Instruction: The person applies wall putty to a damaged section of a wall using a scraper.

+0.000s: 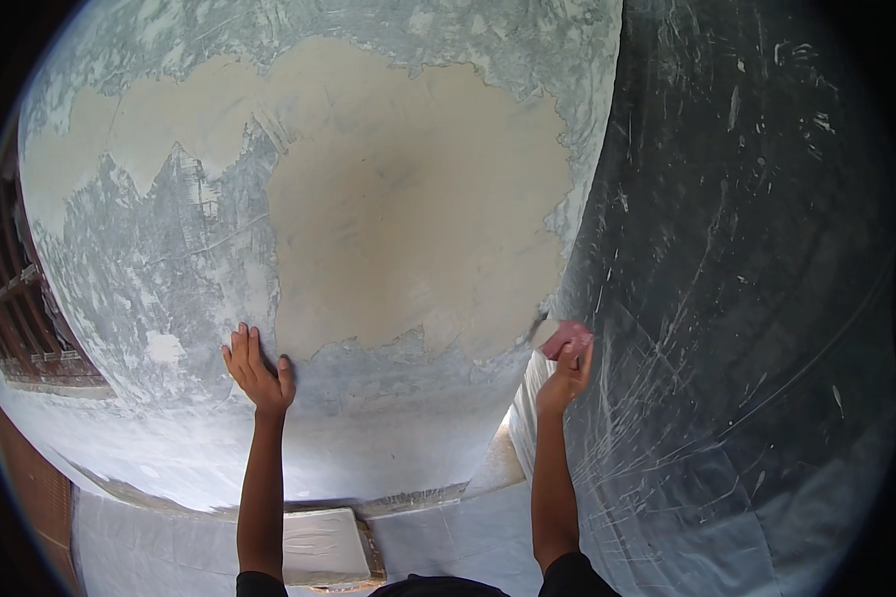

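Observation:
A wall (pixel 209 269), grey and patchy, fills most of the view, with a broad area of beige putty (pixel 418 199) spread over it. My left hand (pixel 258 373) rests on the wall below and left of the putty, fingers stretched out, nothing held. At the wall's right edge, near the lower right of the putty, my right hand (pixel 564 383) grips a pinkish-red putty spreader (pixel 569 336). A pale coating shows on the spreader's left end. Part of its grip is hidden behind my fingers.
Dark plastic sheeting (pixel 747 249), streaked with white marks, hangs along the right. Grey sheeting (pixel 408 542) covers the floor. A shallow tray (pixel 373 552) of white material lies between my forearms. A brown barred window (pixel 30 298) is at the far left.

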Action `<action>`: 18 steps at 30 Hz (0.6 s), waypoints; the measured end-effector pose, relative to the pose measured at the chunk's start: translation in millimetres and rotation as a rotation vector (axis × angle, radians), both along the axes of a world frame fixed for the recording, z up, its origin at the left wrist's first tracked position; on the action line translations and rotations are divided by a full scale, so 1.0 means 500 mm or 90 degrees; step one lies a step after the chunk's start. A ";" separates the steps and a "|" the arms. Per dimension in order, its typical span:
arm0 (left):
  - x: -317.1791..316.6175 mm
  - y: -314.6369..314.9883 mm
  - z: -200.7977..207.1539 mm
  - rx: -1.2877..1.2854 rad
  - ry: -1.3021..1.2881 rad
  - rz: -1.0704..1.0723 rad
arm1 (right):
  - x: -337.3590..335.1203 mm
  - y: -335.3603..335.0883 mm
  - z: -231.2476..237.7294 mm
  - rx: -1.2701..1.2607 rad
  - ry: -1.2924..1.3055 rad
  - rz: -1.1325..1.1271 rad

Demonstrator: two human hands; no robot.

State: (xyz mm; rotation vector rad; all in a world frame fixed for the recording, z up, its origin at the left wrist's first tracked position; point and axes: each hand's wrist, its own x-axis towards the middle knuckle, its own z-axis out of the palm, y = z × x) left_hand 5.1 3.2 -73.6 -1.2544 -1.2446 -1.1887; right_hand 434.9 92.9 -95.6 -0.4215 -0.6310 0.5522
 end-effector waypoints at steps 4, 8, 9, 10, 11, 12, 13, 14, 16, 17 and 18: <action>0.002 0.000 0.001 -0.005 -0.003 0.002 | -0.060 -0.012 -0.050 -0.018 -0.411 -0.043; -0.004 -0.005 0.001 -0.001 -0.003 0.003 | -0.079 -0.006 -0.027 -0.062 -0.403 -0.038; -0.004 -0.001 -0.001 -0.009 -0.001 -0.002 | -0.078 -0.003 -0.008 -0.044 -0.196 0.030; -0.004 0.000 -0.002 -0.017 0.002 -0.007 | -0.070 -0.005 0.006 -0.048 -0.124 -0.021; -0.003 -0.001 0.000 -0.015 0.001 -0.003 | -0.064 -0.005 0.010 -0.046 -0.125 -0.017; 0.001 -0.001 0.002 -0.007 0.003 -0.001 | -0.061 -0.010 0.013 -0.035 -0.097 -0.003; 0.002 0.000 0.003 0.001 0.006 0.000 | -0.060 -0.015 0.016 -0.024 -0.070 0.012; 0.000 -0.001 0.003 0.002 0.006 0.001 | -0.078 -0.022 0.011 -0.005 -0.115 0.031; 0.003 -0.001 0.002 -0.001 -0.001 -0.004 | -0.078 -0.021 -0.020 -0.059 -0.358 -0.008; 0.008 0.002 0.003 -0.001 -0.002 -0.010 | -0.070 -0.009 -0.040 -0.081 -0.502 -0.066; -0.002 -0.005 0.002 -0.006 -0.004 -0.002 | -0.084 -0.013 -0.030 -0.099 -0.502 -0.034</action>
